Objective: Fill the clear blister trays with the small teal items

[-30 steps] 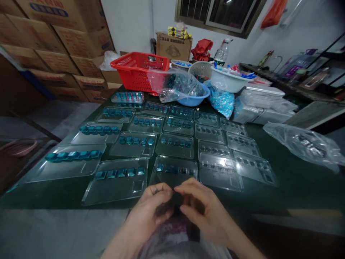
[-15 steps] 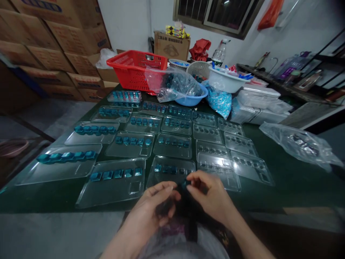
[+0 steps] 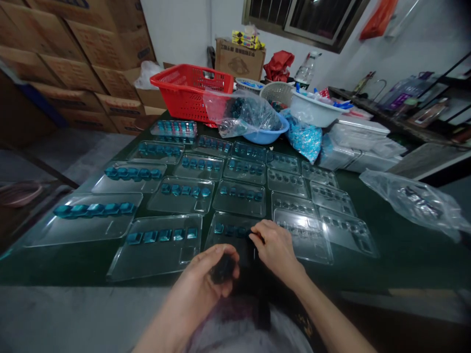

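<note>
My left hand point(image 3: 200, 279) is curled palm-up above the table's near edge, closed around several dark gem-shaped pieces point(image 3: 222, 268) that are partly hidden by its fingers. My right hand point(image 3: 274, 245) reaches over a clear plastic blister tray point(image 3: 221, 247), its thumb and fingers pinched at the right part of the tray's row of wells. A dark teal gem-shaped piece point(image 3: 249, 234) shows at those fingertips, mostly covered. Teal pieces point(image 3: 219, 228) sit in the wells to the left of it. A neighbouring tray point(image 3: 147, 260) on the left holds a row of teal pieces.
More filled trays point(image 3: 239, 198) lie in rows behind, and trays with colourless-looking wells point(image 3: 301, 235) lie to the right. Farther back are a red basket point(image 3: 195, 93), a blue basin point(image 3: 263, 136) and a white basin point(image 3: 316, 110). A clear plastic bag point(image 3: 415, 201) lies at right.
My right hand has moved forward from beside the left hand to the tray's wells, carrying a piece. My left hand has drawn slightly back and still holds pieces. The view has shifted slightly.
</note>
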Available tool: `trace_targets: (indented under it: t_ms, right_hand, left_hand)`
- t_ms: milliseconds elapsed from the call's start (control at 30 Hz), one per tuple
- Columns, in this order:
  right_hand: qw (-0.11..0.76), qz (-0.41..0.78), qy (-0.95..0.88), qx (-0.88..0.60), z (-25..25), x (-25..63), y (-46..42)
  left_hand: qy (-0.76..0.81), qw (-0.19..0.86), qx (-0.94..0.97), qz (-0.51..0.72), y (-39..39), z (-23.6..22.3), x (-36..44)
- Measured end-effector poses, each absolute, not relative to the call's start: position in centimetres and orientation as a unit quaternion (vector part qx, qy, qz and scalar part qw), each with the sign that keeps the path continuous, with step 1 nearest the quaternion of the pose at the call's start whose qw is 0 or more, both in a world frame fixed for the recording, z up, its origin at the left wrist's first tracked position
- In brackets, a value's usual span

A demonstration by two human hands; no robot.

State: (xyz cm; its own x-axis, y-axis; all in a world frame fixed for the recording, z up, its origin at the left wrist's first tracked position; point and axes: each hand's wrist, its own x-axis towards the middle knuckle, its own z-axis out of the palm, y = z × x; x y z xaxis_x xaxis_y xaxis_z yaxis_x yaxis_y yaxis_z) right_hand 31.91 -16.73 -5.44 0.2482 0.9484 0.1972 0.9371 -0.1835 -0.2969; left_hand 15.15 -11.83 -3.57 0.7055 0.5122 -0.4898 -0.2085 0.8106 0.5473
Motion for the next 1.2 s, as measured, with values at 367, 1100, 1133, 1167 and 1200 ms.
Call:
trace_targets:
  t_ms: [367,1100,1133,1167,1200]
  right_hand:
    - [0.277,0.039,-0.629,-0.726,-2.1,30.0,-19.0]
    - [0.248,-0.065,-0.720,-0.645,-5.5,28.2,-20.3]
    - [0.243,-0.075,-0.729,-0.636,-5.7,28.3,-20.3]
    - [0.240,-0.083,-0.736,-0.628,-5.8,28.5,-20.3]
    - [0.237,-0.086,-0.742,-0.621,-5.8,28.6,-20.3]
  left_hand:
    - [0.290,0.921,0.115,0.233,-11.7,-3.3,15.5]
    - [0.314,0.917,0.072,0.236,-12.5,-2.9,16.9]
    - [0.316,0.915,0.077,0.237,-12.5,-2.9,16.9]
    - [0.317,0.914,0.085,0.238,-12.5,-3.0,16.9]
    - [0.316,0.913,0.094,0.240,-12.5,-3.0,17.0]
